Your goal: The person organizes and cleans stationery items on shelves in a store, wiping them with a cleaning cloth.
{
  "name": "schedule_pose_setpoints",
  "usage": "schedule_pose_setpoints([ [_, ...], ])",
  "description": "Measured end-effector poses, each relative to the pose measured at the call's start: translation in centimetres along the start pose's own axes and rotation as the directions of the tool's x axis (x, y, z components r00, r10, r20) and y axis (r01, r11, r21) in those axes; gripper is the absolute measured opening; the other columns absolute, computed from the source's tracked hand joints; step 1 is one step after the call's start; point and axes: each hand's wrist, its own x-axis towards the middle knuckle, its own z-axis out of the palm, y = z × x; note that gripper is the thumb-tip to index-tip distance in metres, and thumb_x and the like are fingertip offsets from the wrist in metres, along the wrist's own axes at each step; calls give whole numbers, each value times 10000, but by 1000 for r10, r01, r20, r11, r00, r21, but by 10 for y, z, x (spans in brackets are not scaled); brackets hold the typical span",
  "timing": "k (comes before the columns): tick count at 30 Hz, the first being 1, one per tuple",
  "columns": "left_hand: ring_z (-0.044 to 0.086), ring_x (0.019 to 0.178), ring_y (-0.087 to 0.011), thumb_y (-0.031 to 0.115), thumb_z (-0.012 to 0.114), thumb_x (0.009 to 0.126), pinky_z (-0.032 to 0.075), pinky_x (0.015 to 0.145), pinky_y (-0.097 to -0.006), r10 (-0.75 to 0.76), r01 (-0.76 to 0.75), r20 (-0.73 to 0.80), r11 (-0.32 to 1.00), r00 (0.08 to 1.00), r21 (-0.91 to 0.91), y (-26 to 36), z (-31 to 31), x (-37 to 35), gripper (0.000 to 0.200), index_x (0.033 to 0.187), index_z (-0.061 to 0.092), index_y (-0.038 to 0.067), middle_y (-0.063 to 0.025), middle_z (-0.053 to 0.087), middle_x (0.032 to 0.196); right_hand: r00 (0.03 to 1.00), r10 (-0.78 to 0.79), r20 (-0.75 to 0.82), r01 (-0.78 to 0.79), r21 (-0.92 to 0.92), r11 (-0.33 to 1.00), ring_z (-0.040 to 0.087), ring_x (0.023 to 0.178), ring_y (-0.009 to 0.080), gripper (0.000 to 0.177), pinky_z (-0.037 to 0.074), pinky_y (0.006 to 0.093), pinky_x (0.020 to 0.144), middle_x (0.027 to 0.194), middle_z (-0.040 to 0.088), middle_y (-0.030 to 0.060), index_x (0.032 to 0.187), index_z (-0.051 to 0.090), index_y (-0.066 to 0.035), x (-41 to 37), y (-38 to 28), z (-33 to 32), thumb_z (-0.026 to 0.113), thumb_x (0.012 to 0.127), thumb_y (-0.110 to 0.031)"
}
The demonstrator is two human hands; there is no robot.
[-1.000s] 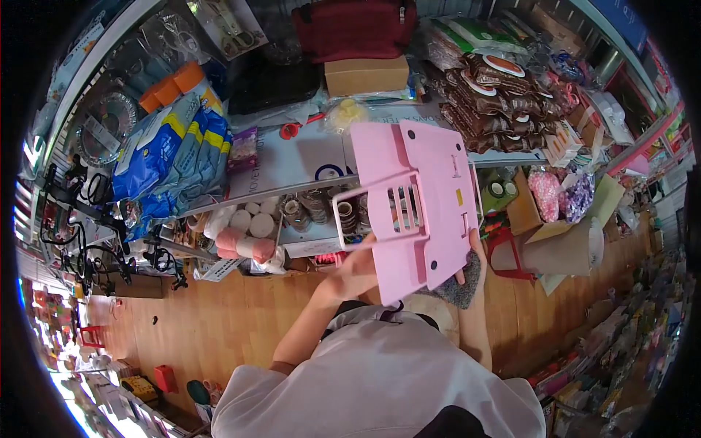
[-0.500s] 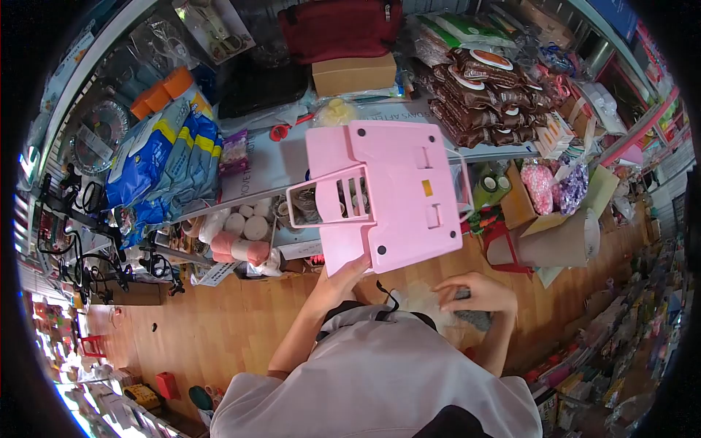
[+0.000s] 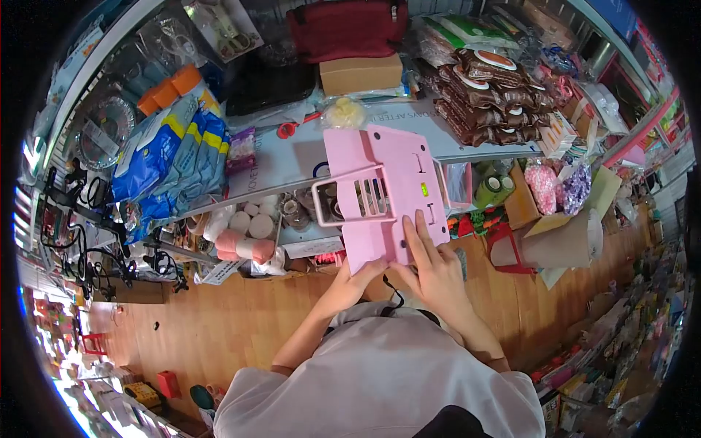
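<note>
A pink plastic stand (image 3: 391, 171) with dark round feet, slots and a grille is held up in front of me, its underside towards me. A pale wire-like frame (image 3: 318, 204) sticks out on its left, and another loop shows on its right. My left hand (image 3: 358, 285) grips the lower left edge, thumb on the panel and the other fingers mostly hidden. My right hand (image 3: 438, 277) holds the lower right part, its fingers laid along the underside and its thumb by the bottom edge.
Behind the stand, a shelf (image 3: 270, 160) carries blue packs (image 3: 157, 157), a cardboard box (image 3: 361, 75), a dark red bag (image 3: 347, 29) and brown packets (image 3: 489, 95). Below it are yarn balls (image 3: 261, 226) and an open carton (image 3: 522, 197). A large roll (image 3: 558, 241) lies at right above the wooden floor (image 3: 226, 314).
My right hand has come up from beside my body onto the stand. The stand has shifted slightly right and turned, so its underside looks narrower. My left hand keeps its grip.
</note>
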Motion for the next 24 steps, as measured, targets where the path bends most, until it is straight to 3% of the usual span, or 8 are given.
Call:
schedule_pose_setpoints([
  [3,537,1090,-167,123,574,926,433,960,-341,-12,9,-56,999,998,-52,-7,-6,-1,357,1253,503,-2,-67,569,1171,961,-23,-274,30,19,999,628,687,368,512,497,430,632,1070,630,254,1330,449,84,-7,25,-8,582,906,-172],
  [4,537,1109,-180,115,577,919,434,974,-357,-20,14,-78,997,997,-78,-8,-9,-1,378,1268,489,-2,-75,562,1191,891,106,-441,-67,102,993,616,719,363,365,480,450,664,883,637,232,1252,507,71,-2,32,-11,488,914,-65],
  [6,528,1160,-218,75,552,891,427,1008,-406,-24,5,-66,962,998,-272,1,-12,0,448,1316,438,-11,-92,543,1236,760,565,-322,-360,515,778,589,731,265,299,461,391,709,833,619,225,1077,581,53,-3,44,-32,375,1012,-154],
  [10,491,1250,-284,53,534,864,391,1063,-498,-27,11,-41,939,999,-344,3,-24,0,536,1369,373,-31,-129,512,1311,644,674,-362,-261,725,638,549,638,171,404,441,303,600,778,608,106,1047,596,56,-11,75,-25,371,1038,-279],
  [11,494,1244,-281,52,535,861,389,1063,-498,-34,17,-47,944,998,-328,4,-24,-1,535,1366,376,-28,-129,513,1305,594,783,-186,-245,885,396,518,553,130,401,423,266,510,748,587,81,1033,604,39,-16,73,-25,390,1031,-300],
  [17,505,1211,-281,52,557,822,399,1040,-495,-75,45,-90,953,993,-300,6,-29,-2,573,1362,378,-13,-130,520,1270,594,804,12,-84,995,47,445,374,140,433,338,246,334,708,573,89,1083,569,20,-36,99,2,456,986,-387],
  [20,486,1219,-267,55,584,809,385,1043,-462,-98,65,-93,951,991,-304,12,-30,-2,593,1362,378,-6,-115,509,1268,687,727,-7,-19,999,27,441,369,133,462,336,240,336,689,575,79,1134,557,18,-38,96,2,466,972,-404],
  [24,439,1248,-226,51,612,822,352,1061,-397,-73,57,-32,936,997,-346,11,-42,-5,594,1367,377,16,-84,476,1287,743,666,-64,-65,984,167,507,461,116,517,377,226,377,919,652,119,1316,448,14,-39,113,-13,512,957,-353],
])
